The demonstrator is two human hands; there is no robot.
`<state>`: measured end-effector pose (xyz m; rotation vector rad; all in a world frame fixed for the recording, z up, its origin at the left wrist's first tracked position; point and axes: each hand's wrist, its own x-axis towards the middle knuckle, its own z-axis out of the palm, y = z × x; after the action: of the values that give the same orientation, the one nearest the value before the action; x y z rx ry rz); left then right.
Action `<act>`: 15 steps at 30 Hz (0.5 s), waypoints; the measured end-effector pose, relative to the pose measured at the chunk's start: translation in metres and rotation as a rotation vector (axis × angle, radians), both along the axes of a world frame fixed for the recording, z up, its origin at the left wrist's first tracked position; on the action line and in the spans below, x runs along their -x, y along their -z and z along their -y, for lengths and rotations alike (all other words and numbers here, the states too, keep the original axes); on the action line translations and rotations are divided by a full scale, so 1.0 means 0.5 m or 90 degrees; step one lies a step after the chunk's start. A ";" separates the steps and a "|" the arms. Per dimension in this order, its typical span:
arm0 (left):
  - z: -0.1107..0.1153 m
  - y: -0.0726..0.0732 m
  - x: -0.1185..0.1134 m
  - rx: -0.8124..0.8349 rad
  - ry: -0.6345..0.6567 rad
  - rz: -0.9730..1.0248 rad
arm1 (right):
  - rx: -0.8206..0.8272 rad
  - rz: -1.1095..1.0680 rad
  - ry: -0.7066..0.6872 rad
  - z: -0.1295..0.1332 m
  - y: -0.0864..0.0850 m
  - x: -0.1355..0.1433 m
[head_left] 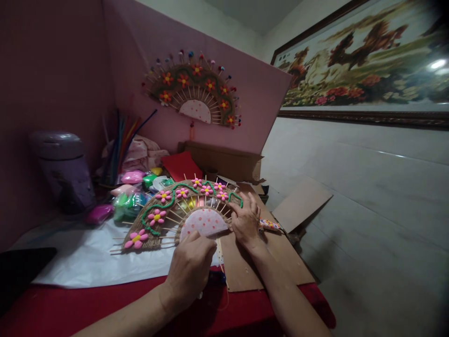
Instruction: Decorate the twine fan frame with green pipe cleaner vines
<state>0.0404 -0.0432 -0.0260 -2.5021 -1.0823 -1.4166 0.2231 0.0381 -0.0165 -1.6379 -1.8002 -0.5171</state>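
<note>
A half-round craft fan (154, 240) of twine and thin sticks stands tilted in front of me. It carries pink clay flowers (156, 216), a wavy green fuzzy strip (173, 200), and a dotted pale cloth half-circle (206, 222) at its centre. My right hand (247, 222) grips the fan's right end, thumb and fingers near the end of the green strip. Closed into a fist, my left hand (192, 262) is at the lower edge of the cloth half-circle. What its fingers hold is hidden; a small whitish tip shows beneath it.
Bags of coloured clay (128, 206), pipe cleaners (121, 145) and a purple bin (65, 171) stand at left. Cardboard (245, 271) and a white sheet (80, 262) cover parts of the red tablecloth (129, 304). A finished-looking fan (196, 82) hangs on the pink board behind.
</note>
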 end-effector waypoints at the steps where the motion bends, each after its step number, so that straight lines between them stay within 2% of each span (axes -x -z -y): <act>1: -0.001 0.002 -0.001 -0.003 0.003 0.003 | -0.001 -0.007 0.005 -0.001 0.000 -0.001; 9: 0.001 0.012 -0.002 0.004 0.012 -0.002 | 0.028 -0.022 -0.010 -0.005 0.003 -0.004; 15: 0.003 0.010 -0.002 0.011 0.010 -0.011 | 0.006 -0.059 -0.022 -0.006 -0.002 -0.005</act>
<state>0.0417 -0.0445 -0.0308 -2.5347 -1.0783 -1.3939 0.2259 0.0409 -0.0154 -1.6067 -1.7618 -0.4111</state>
